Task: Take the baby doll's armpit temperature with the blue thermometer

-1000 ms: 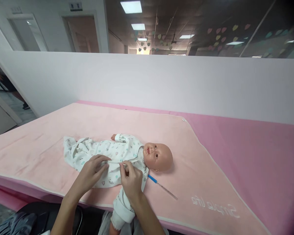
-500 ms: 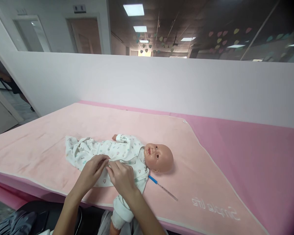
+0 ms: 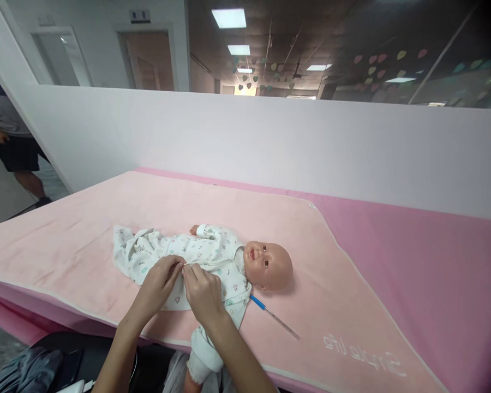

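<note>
A baby doll (image 3: 268, 266) lies on its back across the pink mat, its head to the right. It wears a white printed baby garment (image 3: 229, 275) that spreads out below it at the left. Over the doll's belly, the fingers of my left hand (image 3: 164, 273) pinch the garment's front edge. My right hand (image 3: 202, 286) is closed on the same edge, its fingertips almost meeting the left ones. What exactly lies between the fingertips is too small to see. By the doll's shoulder rests a thin clear rod with a blue end (image 3: 257, 301), like a thermometer.
A peach-pink mat (image 3: 85, 218) with white lettering covers the pink table. White cloth with a rolled cuff (image 3: 207, 349) hangs at the front edge under my right forearm. A white partition (image 3: 270, 142) stands behind. At far left is another person (image 3: 14, 136).
Both hands stay on the garment, the right fingers drawn more tightly together. The view has shifted slightly, and more of the person at far left shows.
</note>
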`<control>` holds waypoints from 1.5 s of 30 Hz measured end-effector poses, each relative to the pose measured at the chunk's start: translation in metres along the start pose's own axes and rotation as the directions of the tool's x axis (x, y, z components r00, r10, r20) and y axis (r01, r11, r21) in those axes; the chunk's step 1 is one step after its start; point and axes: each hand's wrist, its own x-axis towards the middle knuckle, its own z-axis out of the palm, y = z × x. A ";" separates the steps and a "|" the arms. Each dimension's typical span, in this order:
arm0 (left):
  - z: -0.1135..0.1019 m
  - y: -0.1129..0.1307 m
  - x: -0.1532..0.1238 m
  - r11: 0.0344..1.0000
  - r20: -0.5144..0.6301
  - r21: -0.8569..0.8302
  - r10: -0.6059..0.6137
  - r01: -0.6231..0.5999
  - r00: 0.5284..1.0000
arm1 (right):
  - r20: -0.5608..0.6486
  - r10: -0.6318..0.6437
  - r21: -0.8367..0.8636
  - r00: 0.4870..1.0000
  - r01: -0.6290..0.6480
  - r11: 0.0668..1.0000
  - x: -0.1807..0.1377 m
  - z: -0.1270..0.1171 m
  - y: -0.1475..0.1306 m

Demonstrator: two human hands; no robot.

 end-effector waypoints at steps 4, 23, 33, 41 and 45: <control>0.001 -0.001 0.001 1.000 0.010 0.011 0.025 -0.025 1.000 | 0.009 -0.036 0.024 0.999 0.035 0.999 0.000 0.003 0.004; -0.005 0.007 -0.001 0.997 0.045 0.048 0.066 -0.068 0.997 | -0.055 0.165 0.165 0.985 -0.154 0.974 -0.004 0.007 0.005; -0.002 0.003 0.001 0.977 0.041 0.184 0.100 -0.106 0.994 | 0.000 0.199 0.220 0.980 -0.194 0.956 -0.003 0.005 0.004; 0.005 0.005 -0.001 0.861 0.048 0.481 0.164 -0.167 0.985 | 0.041 0.229 0.206 0.973 -0.232 0.951 -0.002 0.005 0.003; 0.006 0.006 -0.001 0.825 0.058 0.532 0.192 -0.193 0.980 | 0.062 0.228 0.188 0.972 -0.236 0.953 -0.003 0.005 0.002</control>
